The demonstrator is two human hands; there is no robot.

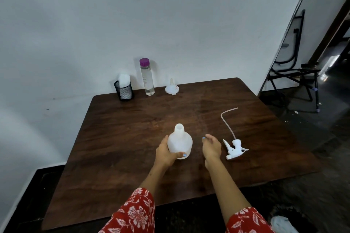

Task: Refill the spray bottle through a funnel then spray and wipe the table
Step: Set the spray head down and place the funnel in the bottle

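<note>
On a dark wooden counter (pixel 117 138), left to right along the wall: one mesh cup (pixel 124 91) holding a white cloth (pixel 124 80), one purple-capped bottle (pixel 146 76) of clear liquid, one funnel (pixel 172 88) set mouth-down. Nearer, one uncapped spray bottle (pixel 180 142) standing upright, left hand (pixel 166 152) wrapped around its side. Right hand (pixel 211 146) loosely spread and empty, between that bottle and one detached sprayer (pixel 234 147) lying flat, tube trailing. Two red floral sleeves (pixel 136 213) below.

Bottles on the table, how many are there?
2. The open spray bottle stands near the front, held by the left hand. The purple-capped clear bottle stands at the back by the wall. None seems hidden.
</note>
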